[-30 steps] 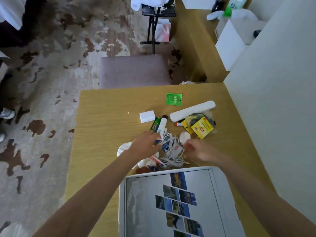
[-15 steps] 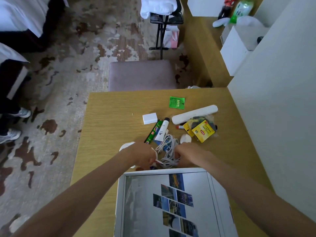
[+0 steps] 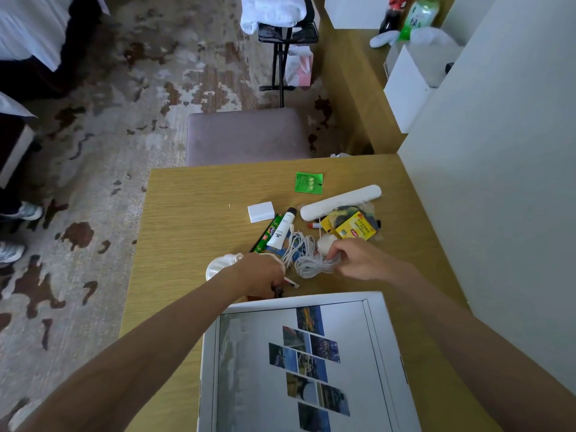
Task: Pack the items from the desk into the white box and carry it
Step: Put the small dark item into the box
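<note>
Wood surface has its right edge against a pale wall. Patterned carpet lies to the left and a padded stool stands at the far edge. White box sits nearest the person, btwn the forearms, photo-collage top up, its near part cut off by the frame bottom.

Left hand covers the near end of the pile, grip curled down on small items. A red-white tip & a dark bit poke out; can't tell what they are. White round thing is half hidden behind that wrist.

Right hand has a narrow grip, pinching loops of the white cable, w/ its fingertips lost in the loops.

Vs. 0.5 s ago: right hand has shifted away from the box rim & the cable is bunched toward it; left hand approx. same spot. Unmoved: green sachet, long white case, small white block, white tube, green stick pack, yellow packets.

Open wood runs left of the pile to the left edge. Right side is tight btwn pile & wall.
</note>
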